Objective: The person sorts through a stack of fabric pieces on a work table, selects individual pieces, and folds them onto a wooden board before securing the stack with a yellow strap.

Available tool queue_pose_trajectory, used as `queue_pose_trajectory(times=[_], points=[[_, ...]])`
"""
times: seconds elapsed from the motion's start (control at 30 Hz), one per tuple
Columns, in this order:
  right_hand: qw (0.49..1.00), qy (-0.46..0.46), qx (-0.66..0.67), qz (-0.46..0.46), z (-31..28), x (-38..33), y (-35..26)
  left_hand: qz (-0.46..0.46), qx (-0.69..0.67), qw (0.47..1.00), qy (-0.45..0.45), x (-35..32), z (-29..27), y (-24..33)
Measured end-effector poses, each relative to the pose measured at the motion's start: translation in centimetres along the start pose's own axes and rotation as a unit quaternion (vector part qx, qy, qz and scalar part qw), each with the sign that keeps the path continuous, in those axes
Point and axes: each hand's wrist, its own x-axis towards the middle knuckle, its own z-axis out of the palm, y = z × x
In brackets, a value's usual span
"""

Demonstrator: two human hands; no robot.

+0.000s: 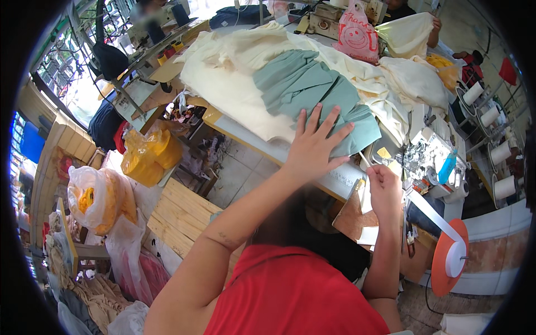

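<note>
Grn cloth, creased, overlapping crm fabric, thin wht strip nearby

We count one bare left hand and one bare right hand, one thin white strip, and one heap of sage-green cloth, whose overlapping pieces we cannot number. We make out at least four large white cones of thread. We find one round orange disc, one roll of flat white tape, one plastic bag printed with a red smiling face, one pale wooden slatted surface, one clear plastic bag of yellow contents and one clear plastic bag of pink contents.
</note>
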Motion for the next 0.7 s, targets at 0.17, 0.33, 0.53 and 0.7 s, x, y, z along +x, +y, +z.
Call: queue_pose_trajectory(times=[0.17,0.33,0.53,0.7], points=[[0.998,-0.019,0.030,0.058,2.2,1.0,-0.2,0.006,-0.039,0.999,0.003,1.5,-1.4,-0.9],[0.991,0.112,-0.046,-0.048,4.4,1.1,-2.8,-0.005,-0.124,0.989,0.077,3.0,-2.4,-2.9],[0.957,0.157,-0.102,-0.221,5.5,3.4,-3.6,0.025,-0.116,0.993,-0.022,4.1,-2.3,-2.7],[0.993,0.044,0.035,-0.106,4.4,4.8,-1.9,0.029,-0.129,0.991,0.008,2.7,-2.1,-3.2]])
